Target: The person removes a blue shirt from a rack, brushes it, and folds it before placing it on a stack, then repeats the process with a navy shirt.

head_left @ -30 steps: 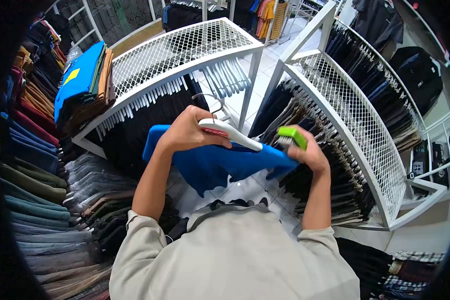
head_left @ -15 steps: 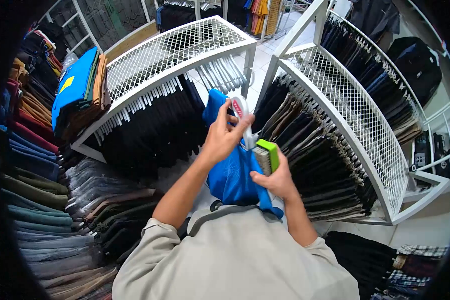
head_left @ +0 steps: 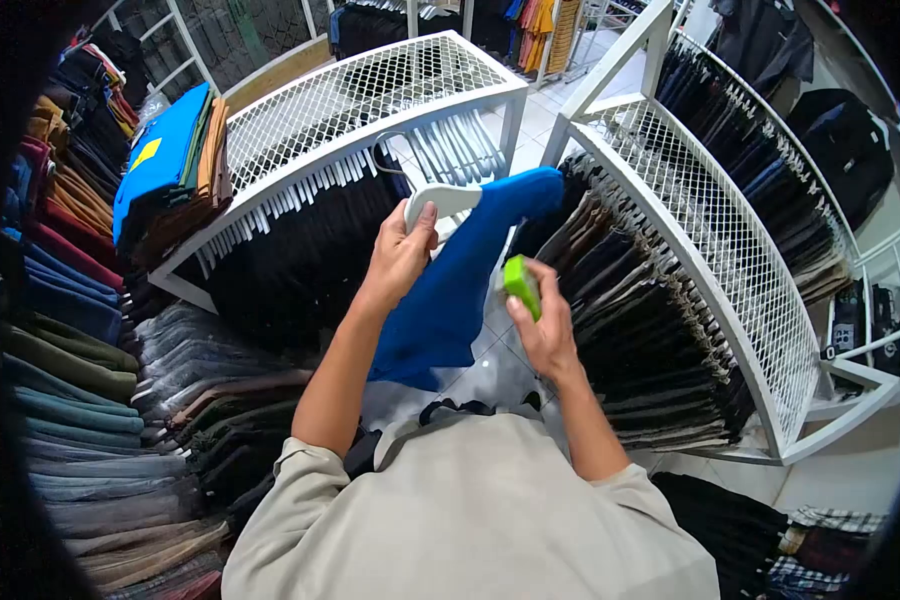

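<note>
A white clothes hanger (head_left: pixel 440 203) is gripped at its left end by my left hand (head_left: pixel 402 255), its hook pointing up and left. From the hanger drapes a blue garment (head_left: pixel 445 292), one end lying over the hanger's right side and the rest falling toward the floor. My right hand (head_left: pixel 547 325) has its fingers wrapped round a small green brush (head_left: pixel 521 284). The brush is upright, just right of the blue cloth, with its pale bristle side turned left and mostly hidden.
A white mesh-topped rack (head_left: pixel 370 90) with dark hanging clothes is ahead on the left; another mesh rack (head_left: pixel 710 240) curves along the right. Folded blue and brown clothes (head_left: pixel 165 170) are stacked on the left rack's end. Hanging trousers (head_left: pixel 80 420) line my left side.
The hanger has turned, and my left hand has moved left to its end. The blue garment now spreads out away from my body. My right hand has risen slightly with the brush, apart from the hanger.
</note>
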Demonstrator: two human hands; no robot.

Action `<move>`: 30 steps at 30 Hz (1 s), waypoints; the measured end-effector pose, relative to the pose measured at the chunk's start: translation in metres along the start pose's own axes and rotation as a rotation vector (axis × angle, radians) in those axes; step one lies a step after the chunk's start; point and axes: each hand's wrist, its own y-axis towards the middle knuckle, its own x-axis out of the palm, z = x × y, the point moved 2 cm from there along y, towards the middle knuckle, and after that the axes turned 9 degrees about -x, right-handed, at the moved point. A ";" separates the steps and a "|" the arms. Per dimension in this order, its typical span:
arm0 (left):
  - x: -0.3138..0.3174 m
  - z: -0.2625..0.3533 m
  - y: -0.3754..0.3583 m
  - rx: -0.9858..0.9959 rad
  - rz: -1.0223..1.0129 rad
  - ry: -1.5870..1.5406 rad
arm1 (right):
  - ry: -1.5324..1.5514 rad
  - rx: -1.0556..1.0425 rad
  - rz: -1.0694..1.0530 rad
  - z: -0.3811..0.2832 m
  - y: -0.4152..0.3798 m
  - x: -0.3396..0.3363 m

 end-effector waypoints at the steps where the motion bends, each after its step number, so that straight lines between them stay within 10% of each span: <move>1: 0.001 0.004 -0.005 -0.065 -0.039 -0.080 | -0.084 -0.093 0.127 0.005 0.008 0.003; 7: 0.001 0.016 -0.025 -0.097 -0.076 -0.063 | -0.511 -0.476 0.304 0.034 0.043 -0.009; 13: -0.027 0.011 -0.028 -0.146 0.001 -0.062 | -0.634 -0.110 0.778 0.090 0.034 -0.061; 23: -0.014 0.009 -0.022 -0.102 -0.105 -0.079 | -0.406 -0.469 0.101 0.003 0.015 0.047; 30: -0.021 0.011 -0.031 -0.125 -0.036 -0.038 | -0.645 -0.184 0.646 0.056 0.041 -0.035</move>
